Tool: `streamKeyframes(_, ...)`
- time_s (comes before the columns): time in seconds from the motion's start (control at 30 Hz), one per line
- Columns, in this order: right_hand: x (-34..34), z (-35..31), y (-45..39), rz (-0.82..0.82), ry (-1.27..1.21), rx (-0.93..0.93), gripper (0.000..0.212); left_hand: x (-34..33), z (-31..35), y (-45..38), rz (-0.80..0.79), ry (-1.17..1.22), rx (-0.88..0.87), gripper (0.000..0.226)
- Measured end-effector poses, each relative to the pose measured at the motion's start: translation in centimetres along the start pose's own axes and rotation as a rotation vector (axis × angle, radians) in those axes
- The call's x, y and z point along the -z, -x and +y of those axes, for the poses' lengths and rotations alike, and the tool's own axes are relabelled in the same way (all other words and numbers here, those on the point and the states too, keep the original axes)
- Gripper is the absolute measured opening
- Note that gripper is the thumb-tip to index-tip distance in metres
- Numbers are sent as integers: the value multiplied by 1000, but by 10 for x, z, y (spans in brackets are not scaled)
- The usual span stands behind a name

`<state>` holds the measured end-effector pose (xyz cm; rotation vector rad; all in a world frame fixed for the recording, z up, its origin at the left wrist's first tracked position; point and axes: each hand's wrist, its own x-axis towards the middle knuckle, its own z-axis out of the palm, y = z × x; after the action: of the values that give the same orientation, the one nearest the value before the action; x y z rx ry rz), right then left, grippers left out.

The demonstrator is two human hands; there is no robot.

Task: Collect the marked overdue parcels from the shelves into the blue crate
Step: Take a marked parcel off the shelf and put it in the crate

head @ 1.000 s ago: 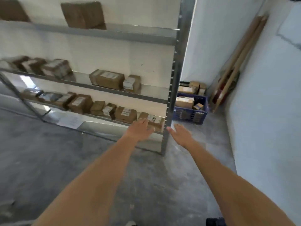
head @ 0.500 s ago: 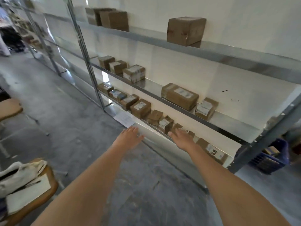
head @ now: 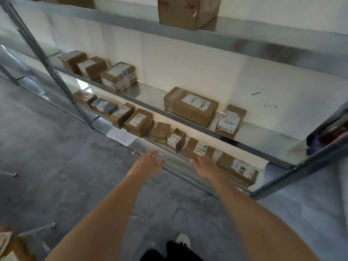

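Brown cardboard parcels with white labels line a metal shelf unit (head: 188, 115). On the bottom shelf, a parcel with black handwriting (head: 238, 171) lies at the right, and another labelled parcel (head: 199, 148) sits just beyond my right hand. My right hand (head: 204, 166) reaches over the bottom shelf's front edge with fingers straight, holding nothing. My left hand (head: 148, 161) hovers flat in front of the shelf edge, also empty. A corner of the blue crate (head: 313, 142) shows dimly at the far right, behind the shelf post.
The middle shelf carries a large parcel (head: 190, 106), a small marked one (head: 230, 120) and three more at the left. A big box (head: 188, 12) stands on the top shelf. A paper sheet (head: 120, 136) hangs off the bottom shelf. Grey concrete floor lies below; a wooden chair (head: 11, 245) is at bottom left.
My view has swung left from the crate corner along the shelves and moved closer. Both hands stay outstretched and empty, and now sit at the bottom shelf's front edge.
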<state>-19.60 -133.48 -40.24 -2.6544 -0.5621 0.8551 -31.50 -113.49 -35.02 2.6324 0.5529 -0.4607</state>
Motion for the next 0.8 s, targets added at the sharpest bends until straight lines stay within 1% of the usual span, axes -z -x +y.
streamKeyframes(0.17,-6,37,-7,-5,-112,-153,70,-23,29,-50,-134,-20,-81,61)
streamKeyframes(0.3,-8,71,-2,71,-240,-286,63,-37,60,-83,-250,-54,-177,62)
streamKeyframes(0.43,-14,110,8,94,-314,-430,64,-51,92,-99,-303,-50,-272,64)
streamKeyframes(0.57,-19,143,13,119,-356,-525,62,-69,120,-107,-361,-23,-307,68)
streamKeyframes(0.7,-23,169,12,163,-429,-564,61,-96,145,-120,-407,-11,-321,70)
streamKeyframes(0.8,-26,190,13,199,-511,-557,59,-118,166,-122,-428,86,-270,72)
